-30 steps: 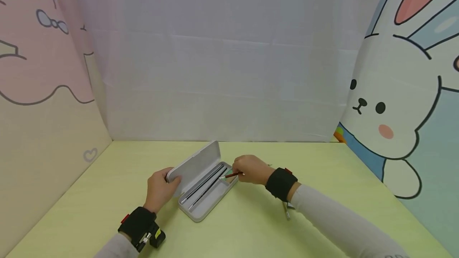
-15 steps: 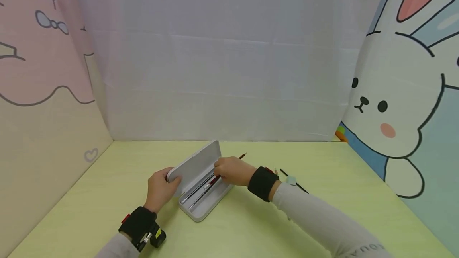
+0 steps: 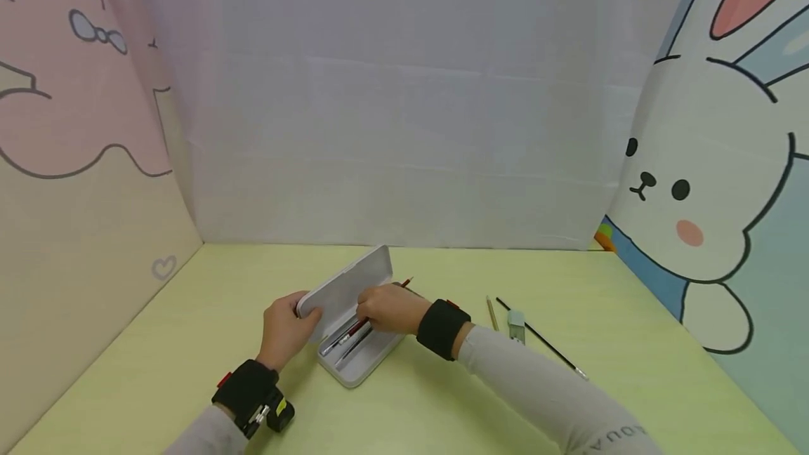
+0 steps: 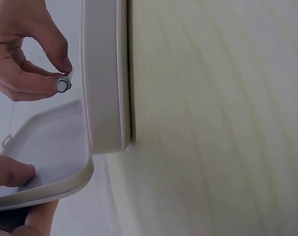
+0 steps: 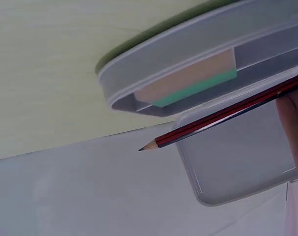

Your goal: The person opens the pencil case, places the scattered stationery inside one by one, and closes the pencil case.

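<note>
A white pencil case (image 3: 365,364) lies open in the middle of the yellow-green table. My left hand (image 3: 286,328) pinches the near corner of its raised lid (image 3: 344,288), thumb (image 4: 11,172) on the lid's inner face (image 4: 45,152). My right hand (image 3: 387,307) hovers over the tray and grips a red-and-black pencil (image 3: 404,283) lengthwise along it, point to the far right. In the right wrist view the pencil (image 5: 227,115) crosses below the case's end, where a tan-and-green eraser (image 5: 193,81) sits. Two dark pens (image 3: 338,348) lie in the tray. The left wrist view shows the pencil's butt end (image 4: 63,85) between my right fingers.
Right of the case lie a tan pencil (image 3: 491,312), a pale green eraser (image 3: 516,323) and a long black pen (image 3: 545,343). Cartoon-printed panels wall the table on the left, back and right. The table (image 3: 189,314) stretches bare to the left and front.
My right hand has moved left from the case's far end to over its tray, turning the red pencil lengthwise. The loose items on the right came into view. The left hand kept its hold.
</note>
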`<state>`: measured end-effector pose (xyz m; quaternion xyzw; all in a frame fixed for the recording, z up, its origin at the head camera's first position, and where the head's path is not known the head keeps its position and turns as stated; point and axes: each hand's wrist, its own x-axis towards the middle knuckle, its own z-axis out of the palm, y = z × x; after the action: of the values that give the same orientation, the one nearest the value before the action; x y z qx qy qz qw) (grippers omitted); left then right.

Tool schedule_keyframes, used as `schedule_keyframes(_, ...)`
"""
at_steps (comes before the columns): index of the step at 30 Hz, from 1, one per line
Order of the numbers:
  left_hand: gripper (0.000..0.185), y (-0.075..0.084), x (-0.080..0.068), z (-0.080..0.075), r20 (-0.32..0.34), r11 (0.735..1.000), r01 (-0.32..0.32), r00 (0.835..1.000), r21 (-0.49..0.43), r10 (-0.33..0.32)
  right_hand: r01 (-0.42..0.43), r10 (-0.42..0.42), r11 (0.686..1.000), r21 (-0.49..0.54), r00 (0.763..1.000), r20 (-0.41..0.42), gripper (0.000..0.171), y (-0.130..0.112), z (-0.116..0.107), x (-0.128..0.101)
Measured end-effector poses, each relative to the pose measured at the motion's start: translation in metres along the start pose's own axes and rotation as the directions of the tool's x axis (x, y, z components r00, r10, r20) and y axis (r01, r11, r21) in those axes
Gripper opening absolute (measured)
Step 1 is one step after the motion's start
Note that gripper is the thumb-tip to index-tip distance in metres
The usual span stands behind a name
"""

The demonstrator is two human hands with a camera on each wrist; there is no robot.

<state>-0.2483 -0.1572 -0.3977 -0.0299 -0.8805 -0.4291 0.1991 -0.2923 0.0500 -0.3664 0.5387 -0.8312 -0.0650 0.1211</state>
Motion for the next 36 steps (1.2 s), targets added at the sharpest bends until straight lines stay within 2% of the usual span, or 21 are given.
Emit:
schedule_keyframes(5,0.017,0.001,-0.001,-0.001,0.0,1.0,-0.001,1.0,-0.002,0.001,0.031,-0.031,0.999,0.027,0.999,0.01,0.016,-0.006,0.004,0.006)
schedule_keyframes(12,0.017,0.0,0.0,0.0,0.008,1.0,0.016,1.0,0.003,-0.016,0.058,-0.058,0.998,0.008,0.998,0.024,0.014,-0.011,0.007,0.009)
schedule_keyframes(18,0.018,-0.001,0.0,0.0,0.003,1.0,0.008,1.0,0.004,-0.008,0.048,-0.048,0.999,0.006,0.997,0.058,0.012,-0.015,0.009,0.013)
schedule_keyframes(36,0.018,-0.002,-0.001,0.0,0.004,1.0,0.0,1.0,-0.007,0.0,0.009,-0.008,1.0,-0.006,0.999,0.046,0.014,-0.019,0.011,0.013)
